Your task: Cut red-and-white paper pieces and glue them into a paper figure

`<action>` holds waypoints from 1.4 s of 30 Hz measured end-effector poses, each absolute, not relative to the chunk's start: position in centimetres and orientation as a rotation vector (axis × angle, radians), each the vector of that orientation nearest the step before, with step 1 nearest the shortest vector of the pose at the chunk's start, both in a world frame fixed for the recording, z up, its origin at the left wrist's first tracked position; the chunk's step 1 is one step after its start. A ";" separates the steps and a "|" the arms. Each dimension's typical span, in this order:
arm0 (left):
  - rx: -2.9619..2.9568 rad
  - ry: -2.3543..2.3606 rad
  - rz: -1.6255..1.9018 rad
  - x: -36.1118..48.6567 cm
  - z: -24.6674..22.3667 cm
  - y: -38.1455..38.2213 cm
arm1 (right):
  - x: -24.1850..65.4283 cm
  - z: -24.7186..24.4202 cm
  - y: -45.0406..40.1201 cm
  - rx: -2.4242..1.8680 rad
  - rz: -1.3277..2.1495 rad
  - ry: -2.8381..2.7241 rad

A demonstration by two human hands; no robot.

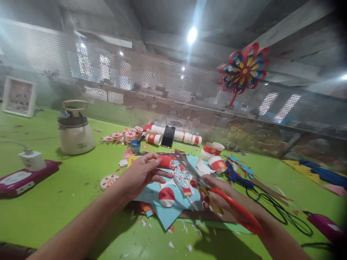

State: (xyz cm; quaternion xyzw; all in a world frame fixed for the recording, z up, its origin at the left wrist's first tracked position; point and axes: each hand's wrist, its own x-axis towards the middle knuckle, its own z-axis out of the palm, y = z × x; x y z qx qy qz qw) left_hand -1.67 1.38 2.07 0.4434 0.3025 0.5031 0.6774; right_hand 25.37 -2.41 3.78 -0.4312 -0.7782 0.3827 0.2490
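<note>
Left hand [145, 171]: above the blue paper sheets [170, 213] on the green desk [119, 231]; thumb and forefinger together on a red paper piece [166, 162], lower fingers apart from it. Right hand [214, 193]: fingers closed around red-handled scissors [238, 211], blades directed up and leftward toward the piece. A yellow item [211, 202] also shows at this hand; its type cannot be told.

Under and between the hands: white and red paper scraps on the blue sheets, plus a red-and-white disc [166, 197].

Beyond the left hand: blue jar [135, 146], pile of patterned discs [130, 134]. Farther back: black phone [168, 136] leaning on a long row of nested paper cups [184, 136]. Beyond the right hand: loose red-and-white cups [217, 163], near a blue glue gun [238, 177] with black cord. Far left: white kettle-shaped container [76, 137] with dark lid.
</note>
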 end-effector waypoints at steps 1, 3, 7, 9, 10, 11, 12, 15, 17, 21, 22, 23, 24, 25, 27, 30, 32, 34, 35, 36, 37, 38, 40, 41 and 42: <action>1.035 0.666 1.106 -1.7 2.3 1.3 | 25.1 3.7 -2.1 -1.125 1.049 -2.182; 1.094 0.665 1.079 -1.5 2.5 1.2 | 24.6 3.6 -1.7 -1.057 1.064 -2.247; 1.154 0.678 1.047 -1.1 2.0 1.4 | 24.2 3.6 -1.8 -1.019 0.997 -2.337; 1.179 0.671 1.013 -0.9 1.8 1.5 | 24.3 3.7 -2.1 -1.016 1.015 -2.347; 1.190 0.672 0.989 -0.9 1.8 1.5 | 24.5 3.7 -2.2 -1.018 1.029 -2.343; 1.197 0.679 0.968 -0.8 1.8 1.5 | 24.6 3.6 -2.3 -1.021 1.040 -2.341; 1.203 0.690 0.948 -0.8 1.8 1.5 | 24.8 3.6 -2.4 -1.024 1.033 -2.345; 1.238 0.724 0.883 -1.1 2.2 1.6 | 25.3 3.3 -2.6 -1.042 0.932 -2.376; 1.272 0.740 0.829 -1.3 2.4 1.7 | 25.6 3.2 -2.8 -1.061 0.852 -2.399; 1.262 0.749 0.759 -1.6 2.7 2.2 | 25.8 2.9 -3.1 -1.163 0.805 -2.353; 1.235 0.738 0.760 -1.5 2.7 2.3 | 25.7 2.7 -3.0 -1.179 0.804 -2.340; 1.202 0.722 0.775 -1.4 2.6 2.4 | 25.7 2.6 -3.0 -1.181 0.801 -2.335; 1.164 0.704 0.798 -1.2 2.5 2.4 | 25.6 2.4 -2.9 -1.180 0.799 -2.332; 1.123 0.688 0.825 -1.1 2.4 2.5 | 25.6 2.2 -2.8 -1.174 0.798 -2.331; 1.037 0.667 0.870 -0.9 2.0 2.5 | 25.4 1.9 -2.6 -1.183 0.800 -2.315; 0.912 0.638 0.901 -0.7 1.5 2.3 | 25.4 1.5 -2.5 -1.232 0.817 -2.284; 0.903 0.628 0.924 -0.7 1.2 2.1 | 25.4 1.2 -2.6 -1.251 0.811 -2.272; 0.965 0.648 0.950 -0.5 1.1 1.9 | 25.4 1.0 -2.7 -1.271 0.781 -2.261; 1.003 0.663 0.960 -0.4 1.0 1.8 | 25.3 0.9 -2.7 -1.281 0.768 -2.258; 1.034 0.676 0.968 -0.2 0.9 1.8 | 25.3 0.8 -2.7 -1.290 0.762 -2.254; 1.055 0.683 0.972 -0.1 0.8 1.9 | 25.2 0.8 -2.8 -1.297 0.769 -2.248; 1.066 0.685 0.974 0.0 0.7 1.9 | 25.1 0.7 -2.8 -1.304 0.786 -2.239; 1.076 0.681 0.983 0.2 0.5 2.0 | 24.9 0.8 -2.7 -1.315 0.834 -2.217; 1.075 0.679 0.988 0.2 0.4 2.1 | 24.8 0.8 -2.7 -1.321 0.857 -2.207; 1.071 0.675 0.991 0.2 0.4 2.1 | 24.8 0.8 -2.7 -1.324 0.873 -2.201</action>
